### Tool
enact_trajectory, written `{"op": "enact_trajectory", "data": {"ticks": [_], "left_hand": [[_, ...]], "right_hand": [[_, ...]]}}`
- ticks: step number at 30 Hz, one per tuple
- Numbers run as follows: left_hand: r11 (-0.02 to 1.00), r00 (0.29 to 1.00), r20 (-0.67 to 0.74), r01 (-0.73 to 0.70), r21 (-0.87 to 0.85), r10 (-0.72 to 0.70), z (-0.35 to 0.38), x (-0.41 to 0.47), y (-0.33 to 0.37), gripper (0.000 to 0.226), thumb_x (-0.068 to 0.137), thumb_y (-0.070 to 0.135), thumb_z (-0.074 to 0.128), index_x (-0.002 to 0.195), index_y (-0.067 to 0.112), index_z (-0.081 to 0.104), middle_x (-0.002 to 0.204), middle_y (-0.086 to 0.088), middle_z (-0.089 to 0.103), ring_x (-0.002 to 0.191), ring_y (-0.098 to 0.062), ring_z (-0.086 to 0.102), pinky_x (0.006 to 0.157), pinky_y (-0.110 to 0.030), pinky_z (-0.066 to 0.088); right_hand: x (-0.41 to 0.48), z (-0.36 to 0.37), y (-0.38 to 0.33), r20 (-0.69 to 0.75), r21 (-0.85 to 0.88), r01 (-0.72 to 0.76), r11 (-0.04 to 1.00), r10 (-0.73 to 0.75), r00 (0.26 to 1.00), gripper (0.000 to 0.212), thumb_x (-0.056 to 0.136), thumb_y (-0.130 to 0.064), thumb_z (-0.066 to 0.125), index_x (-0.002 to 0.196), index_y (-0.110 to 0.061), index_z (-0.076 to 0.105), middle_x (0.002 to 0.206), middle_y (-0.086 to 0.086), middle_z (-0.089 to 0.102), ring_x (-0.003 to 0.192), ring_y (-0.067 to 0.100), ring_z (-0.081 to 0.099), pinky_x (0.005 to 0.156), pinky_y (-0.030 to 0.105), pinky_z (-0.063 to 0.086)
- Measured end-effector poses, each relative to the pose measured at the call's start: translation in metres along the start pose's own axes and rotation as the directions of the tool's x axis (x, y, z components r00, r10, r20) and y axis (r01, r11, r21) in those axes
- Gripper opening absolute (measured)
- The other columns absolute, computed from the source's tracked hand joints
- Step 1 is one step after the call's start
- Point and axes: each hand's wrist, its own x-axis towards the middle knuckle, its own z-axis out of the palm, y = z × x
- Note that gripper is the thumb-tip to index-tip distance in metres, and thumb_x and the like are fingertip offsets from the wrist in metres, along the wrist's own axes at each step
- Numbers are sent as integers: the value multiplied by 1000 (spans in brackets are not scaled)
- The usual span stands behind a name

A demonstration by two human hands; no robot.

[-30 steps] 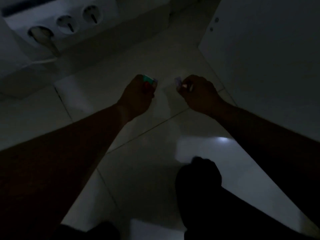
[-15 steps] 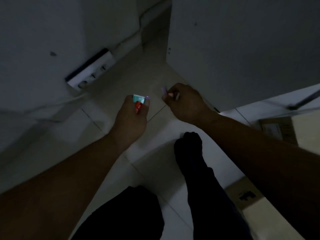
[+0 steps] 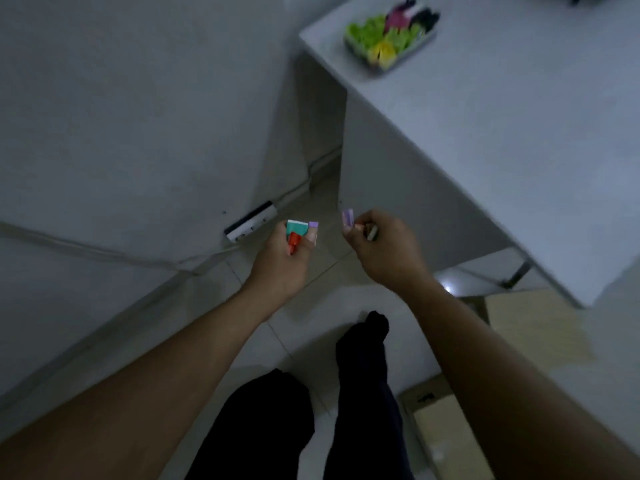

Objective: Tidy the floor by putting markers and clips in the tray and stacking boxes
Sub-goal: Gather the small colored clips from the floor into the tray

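My left hand (image 3: 284, 261) is closed around a small bunch of clips (image 3: 298, 233): teal, red and a pale purple one stick out above the fingers. My right hand (image 3: 382, 249) grips a purple clip (image 3: 347, 218) and something thin and white beside it. Both hands hang in the air above the floor, a short gap apart. A tray (image 3: 417, 46) holding green, yellow, pink and black clips sits on the white table at the top right, far above my hands. Cardboard boxes (image 3: 530, 327) lie on the floor under the table at the right.
The white table (image 3: 502, 133) fills the right side, its side panel just behind my right hand. A power strip (image 3: 251, 221) with a cable lies by the wall at the left. My dark-trousered legs (image 3: 360, 393) stand on the tiled floor below.
The view has risen and pulled back from the floor, bringing the table top and tray into sight. Both hands have lifted, still holding the clips.
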Motion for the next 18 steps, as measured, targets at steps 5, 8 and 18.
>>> {"op": "enact_trajectory", "data": {"ticks": [5, 8, 18], "left_hand": [[994, 1000, -19, 10, -106, -12, -2, -15, 87, 20, 90, 44, 54, 85, 26, 51, 80, 1, 60, 74, -14, 58, 82, -46, 54], [956, 1000, -10, 26, -292, -30, 7, -16, 117, 13, 92, 30, 56, 88, 19, 51, 78, 0, 60, 73, -13, 60, 86, -51, 54], [957, 998, -26, 47, -287, -57, 23, 17, 164, 18, 91, 35, 56, 93, 18, 51, 83, -2, 63, 78, -14, 64, 86, -50, 55]], "right_hand": [[-22, -74, -36, -20, 27, -26, 999, 27, 999, 24, 93, -44, 54, 88, -21, 60, 73, -8, 58, 66, 7, 55, 54, 20, 38], [-27, -106, -44, -42, 4, -19, 1000, 19, 999, 32, 91, -51, 52, 87, -21, 61, 72, -7, 59, 64, 6, 54, 54, 22, 40], [15, -159, -52, 39, -16, -27, 999, 28, 999, 33, 91, -50, 53, 87, -18, 62, 75, -4, 63, 70, 15, 59, 61, 29, 45]]}}
